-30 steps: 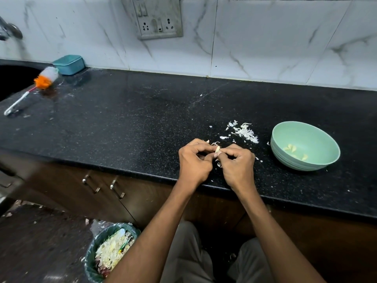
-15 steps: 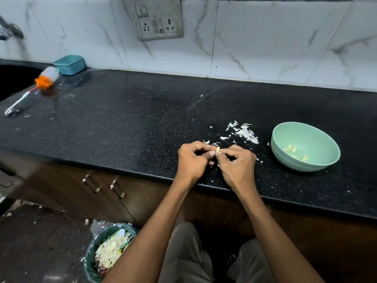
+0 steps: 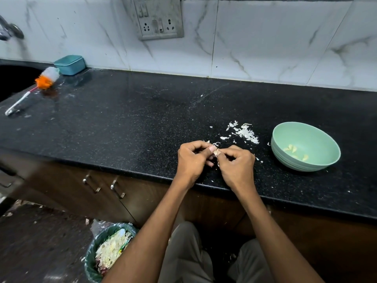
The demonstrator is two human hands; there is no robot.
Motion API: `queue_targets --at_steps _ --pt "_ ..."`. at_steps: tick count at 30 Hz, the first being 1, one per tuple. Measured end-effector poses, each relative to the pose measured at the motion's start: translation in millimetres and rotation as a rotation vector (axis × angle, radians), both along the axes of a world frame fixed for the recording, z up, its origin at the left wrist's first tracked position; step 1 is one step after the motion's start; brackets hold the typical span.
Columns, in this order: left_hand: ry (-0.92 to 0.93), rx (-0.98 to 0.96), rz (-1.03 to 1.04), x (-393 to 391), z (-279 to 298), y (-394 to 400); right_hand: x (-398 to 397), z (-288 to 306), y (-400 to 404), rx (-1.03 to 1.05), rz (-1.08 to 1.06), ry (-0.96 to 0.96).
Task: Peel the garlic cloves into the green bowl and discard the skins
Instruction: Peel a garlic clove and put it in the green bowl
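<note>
Domestic kitchen. Black speckled stone counter [image 3: 126, 119] runs under a marble-tiled wall [image 3: 265, 37] fitted with a switch and socket plate [image 3: 158, 19]. Sink [image 3: 14, 80] and tap [image 3: 9, 31] at far left, brush [image 3: 38, 86] beside them. Wood cabinets [image 3: 98, 186] with metal handles below. Lined bin [image 3: 108, 252] holding scraps on the floor.

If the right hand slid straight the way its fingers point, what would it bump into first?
The right hand points left, so it would meet the garlic clove first, then the left hand pinching it too.
</note>
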State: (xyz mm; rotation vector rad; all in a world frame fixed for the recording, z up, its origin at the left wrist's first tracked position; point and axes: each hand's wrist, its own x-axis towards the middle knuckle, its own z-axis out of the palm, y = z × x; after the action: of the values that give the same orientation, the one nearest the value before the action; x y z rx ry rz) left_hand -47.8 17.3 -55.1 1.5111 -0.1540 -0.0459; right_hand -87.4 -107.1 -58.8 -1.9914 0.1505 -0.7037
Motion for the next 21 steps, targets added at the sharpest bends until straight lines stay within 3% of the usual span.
queue_targets --at_steps 5,21 --pt "0.021 -0.065 -0.011 0.1 0.5 1.6 2.6 1.4 -2.2 0.09 0.036 0.017" --pt "0.105 -0.126 0.018 -0.1 4.7 1.8 1.5 -0.7 0.9 0.024 0.109 -0.008"
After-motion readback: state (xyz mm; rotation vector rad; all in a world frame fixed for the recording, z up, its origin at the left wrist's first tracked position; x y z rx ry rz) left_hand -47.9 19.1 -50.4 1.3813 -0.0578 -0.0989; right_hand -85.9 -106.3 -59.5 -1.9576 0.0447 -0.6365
